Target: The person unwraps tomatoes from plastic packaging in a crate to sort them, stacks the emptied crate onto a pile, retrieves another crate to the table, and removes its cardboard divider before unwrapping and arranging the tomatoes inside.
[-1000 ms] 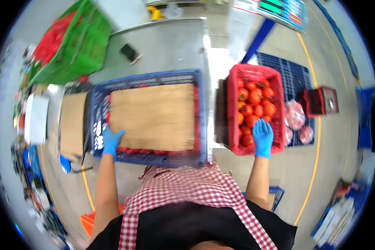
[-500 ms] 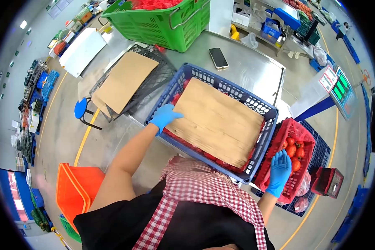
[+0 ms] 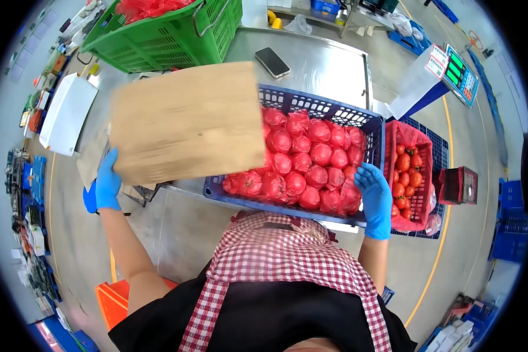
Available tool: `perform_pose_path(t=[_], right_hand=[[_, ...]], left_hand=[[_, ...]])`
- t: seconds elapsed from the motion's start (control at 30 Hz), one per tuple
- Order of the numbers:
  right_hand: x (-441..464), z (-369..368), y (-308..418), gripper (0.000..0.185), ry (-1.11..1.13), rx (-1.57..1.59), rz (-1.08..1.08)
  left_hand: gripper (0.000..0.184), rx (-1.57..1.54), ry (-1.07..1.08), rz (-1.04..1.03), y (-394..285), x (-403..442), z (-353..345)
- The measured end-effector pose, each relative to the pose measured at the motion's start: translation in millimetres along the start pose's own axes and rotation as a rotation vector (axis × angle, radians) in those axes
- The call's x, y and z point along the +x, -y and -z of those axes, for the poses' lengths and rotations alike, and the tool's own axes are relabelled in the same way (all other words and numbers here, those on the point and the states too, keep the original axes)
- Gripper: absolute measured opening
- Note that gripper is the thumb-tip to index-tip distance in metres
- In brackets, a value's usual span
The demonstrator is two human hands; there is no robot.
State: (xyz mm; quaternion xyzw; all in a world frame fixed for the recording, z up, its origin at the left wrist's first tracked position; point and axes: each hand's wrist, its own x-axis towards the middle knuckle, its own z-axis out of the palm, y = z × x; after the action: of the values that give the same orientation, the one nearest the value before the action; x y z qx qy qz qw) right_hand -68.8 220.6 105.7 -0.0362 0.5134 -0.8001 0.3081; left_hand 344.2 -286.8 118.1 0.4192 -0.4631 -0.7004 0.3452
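Note:
My left hand [image 3: 107,185], in a blue glove, is closed on the left edge of a sheet of cardboard [image 3: 188,123]. The sheet hangs raised and tilted over the left end of a dark blue plastic crate [image 3: 328,110], hiding part of it. Rows of round produce in crinkled red wrapping [image 3: 302,161] fill the crate. At the crate's right end is my right hand [image 3: 374,202], also gloved in blue, fingers stretched out beside the wrapped pieces. It holds nothing; whether it touches the crate I cannot tell.
A red-lined crate [image 3: 413,136] with loose tomatoes [image 3: 403,176] stands to the right, below a digital scale [image 3: 460,76]. A phone [image 3: 272,62] lies on the metal table [image 3: 328,56]. The green crate [image 3: 158,44] at the back left holds red wrapping.
My left hand has lifted the cardboard off the blue crate and carried it left, uncovering the red-wrapped produce. My right hand has moved from over the tomato crate to the blue crate's right end.

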Motion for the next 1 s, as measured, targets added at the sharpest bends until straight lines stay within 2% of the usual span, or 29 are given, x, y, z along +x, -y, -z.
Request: perform_pose_path(t=[0.07,0.17,0.2,0.27,0.37,0.4,0.43,0.5,0.53,0.57,0.63,0.67,0.77,0.83,0.87,0.97,1.0], right_hand=[[-4,-13,-15,0.031,-0.013,-0.046,-0.013],[-4,-30,-31,0.03,-0.035,-0.098,-0.046],[-3,-33,-35,0.03,-0.031,-0.127,-0.057],[5,-38,-27,0.03,-0.024,-0.218,-0.066],[4,-92,-19,0.041,0.018,-0.407,-0.065],[6,-106,-18,0.051,0.095,-0.462,-0.06],[13,-110,-23,0.059,0.173,-0.465,-0.035],[32,-108,-23,0.064,0.198,-0.265,-0.098],[43,-116,-15,0.062,0.21,-0.183,-0.143],[55,-117,-14,0.05,0.103,-0.109,-0.11],[91,-83,-4,0.039,-0.002,-0.09,-0.003],[105,-72,6,0.024,-0.073,0.072,-0.016],[152,-43,38,0.033,-0.191,0.206,0.069],[188,-27,49,0.032,-0.158,0.23,0.176],[208,-20,54,0.032,-0.137,0.243,0.229],[271,-1,63,0.03,-0.186,0.278,0.244],[290,2,62,0.029,-0.205,0.342,0.218]], left_hand=[[0.045,-0.102,-0.068,0.041,12,8,57],[0.05,0.097,-0.214,-0.03,21,-6,74],[0.05,0.056,-0.208,-0.04,24,-7,71],[0.048,-0.028,-0.188,-0.057,35,-10,38],[0.045,-0.15,-0.057,-0.006,42,11,3],[0.044,-0.155,0.002,0.002,34,9,-31],[0.043,-0.158,0.06,0.012,28,8,-64],[0.032,-0.042,0.104,-0.093,28,7,-138],[0.028,-0.072,0.116,-0.077,26,8,-170],[0.025,-0.102,0.128,-0.062,23,11,-196],[0.027,-0.169,0.179,-0.058,24,22,-240],[0.029,-0.171,0.242,-0.058,29,32,-258],[0.036,-0.149,0.4,-0.013,43,67,-307],[0.043,-0.108,0.463,0.085,35,77,-335],[0.05,0.039,0.411,0.131,25,74,-345],[0.057,0.384,0.298,-0.2,42,91,-357],[0.053,0.359,0.306,-0.346,62,100,-353]])
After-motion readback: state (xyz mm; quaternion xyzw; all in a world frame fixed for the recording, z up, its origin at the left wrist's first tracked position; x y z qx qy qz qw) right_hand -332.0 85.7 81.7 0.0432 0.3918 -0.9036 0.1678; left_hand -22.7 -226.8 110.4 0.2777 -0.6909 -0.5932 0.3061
